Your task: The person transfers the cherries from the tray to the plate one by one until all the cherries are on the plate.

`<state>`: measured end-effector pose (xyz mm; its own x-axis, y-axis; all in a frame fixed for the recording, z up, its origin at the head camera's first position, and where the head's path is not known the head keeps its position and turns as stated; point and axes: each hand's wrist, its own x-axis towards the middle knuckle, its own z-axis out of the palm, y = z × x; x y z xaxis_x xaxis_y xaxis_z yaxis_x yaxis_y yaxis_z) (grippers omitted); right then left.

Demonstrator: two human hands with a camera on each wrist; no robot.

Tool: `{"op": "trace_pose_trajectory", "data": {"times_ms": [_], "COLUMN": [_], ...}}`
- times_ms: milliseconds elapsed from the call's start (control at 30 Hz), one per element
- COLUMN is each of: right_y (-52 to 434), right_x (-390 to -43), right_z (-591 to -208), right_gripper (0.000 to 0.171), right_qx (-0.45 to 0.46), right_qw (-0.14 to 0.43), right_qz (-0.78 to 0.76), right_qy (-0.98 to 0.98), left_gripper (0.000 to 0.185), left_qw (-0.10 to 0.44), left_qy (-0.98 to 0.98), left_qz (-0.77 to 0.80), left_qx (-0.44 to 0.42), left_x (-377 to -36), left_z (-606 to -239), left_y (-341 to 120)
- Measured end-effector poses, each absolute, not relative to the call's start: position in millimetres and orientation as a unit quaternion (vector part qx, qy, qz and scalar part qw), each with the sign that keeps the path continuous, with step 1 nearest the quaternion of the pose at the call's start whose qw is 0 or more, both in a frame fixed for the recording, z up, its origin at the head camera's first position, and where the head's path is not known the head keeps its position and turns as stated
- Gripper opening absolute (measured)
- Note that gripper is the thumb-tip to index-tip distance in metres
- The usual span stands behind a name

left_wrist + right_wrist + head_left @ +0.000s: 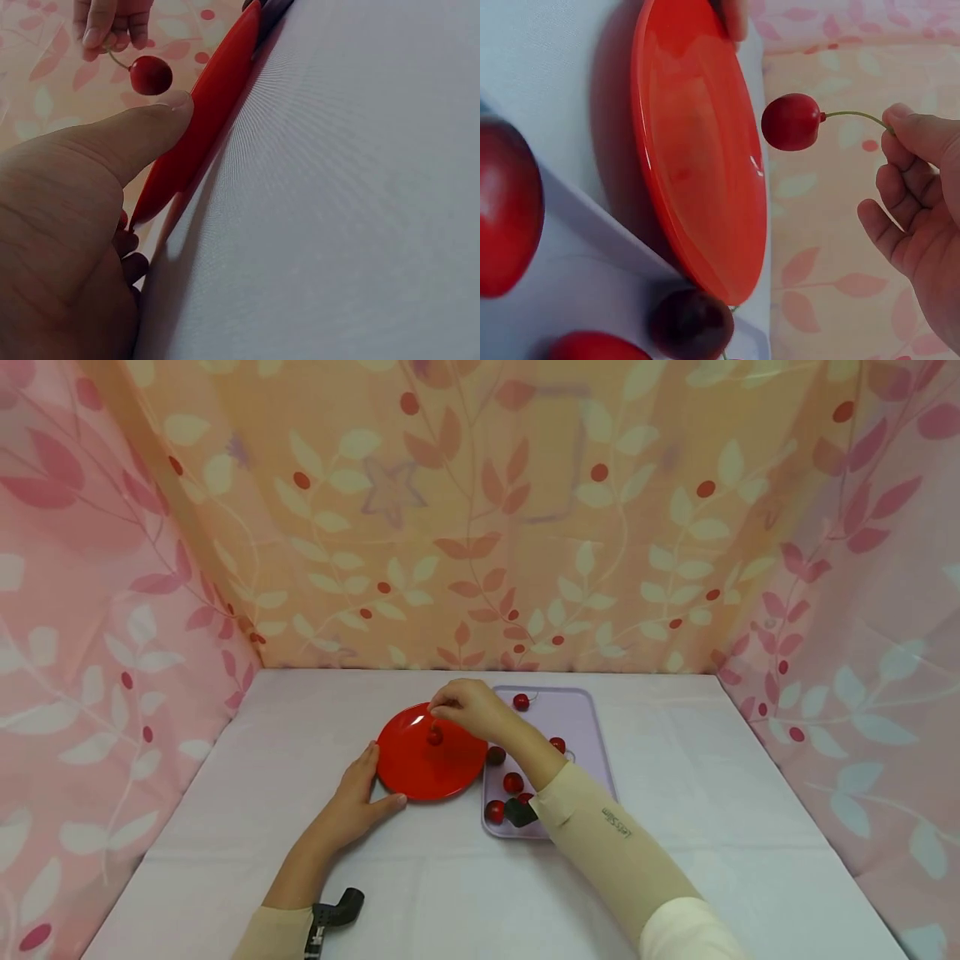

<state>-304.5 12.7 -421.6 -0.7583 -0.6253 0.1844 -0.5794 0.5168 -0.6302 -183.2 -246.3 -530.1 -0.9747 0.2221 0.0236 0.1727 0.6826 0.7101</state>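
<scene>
Right hand pinches the stem of a red cherry between thumb and fingertips, other fingers loosely curled; cherry hangs just above the middle of the red plate, not touching it, clear in the right wrist view where the fruit dangles off the plate face. Left hand lies flat on the white tablecloth, fingers straight and spread, thumb against the near rim of the plate, gripping nothing; left wrist view shows the thumb tip right at the plate edge. Lilac tray sits just beside the plate on its right, touching or nearly so; holds several more cherries, one at the far end, one dark cherry next to the plate rim, others partly hidden under the right forearm. Floral curtain surrounds the table on three sides.
</scene>
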Motion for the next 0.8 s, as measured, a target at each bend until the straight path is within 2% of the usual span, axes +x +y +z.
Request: {"op": "trace_pose_trajectory", "data": {"times_ms": [367,800], "right_y": [-13.1,-34.0], "right_x": [-315.2,-319.3], "right_z": [-437.1,-454.7], "right_gripper": [0.018,0.014], "right_qx": [-0.357,-0.361], "right_qw": [0.059,0.061], "right_qz": [-0.358,-0.344], "right_qy": [0.861,0.864], "left_gripper": [0.111,0.113], "left_qw": [0.04,0.025], "left_qy": [0.914,0.913], "left_qz": [0.392,0.393], "left_qx": [0.101,0.108], "left_x": [-179.5,-180.4], "left_z": [-527.9,-528.1], "left_y": [-247.6,-247.4]}}
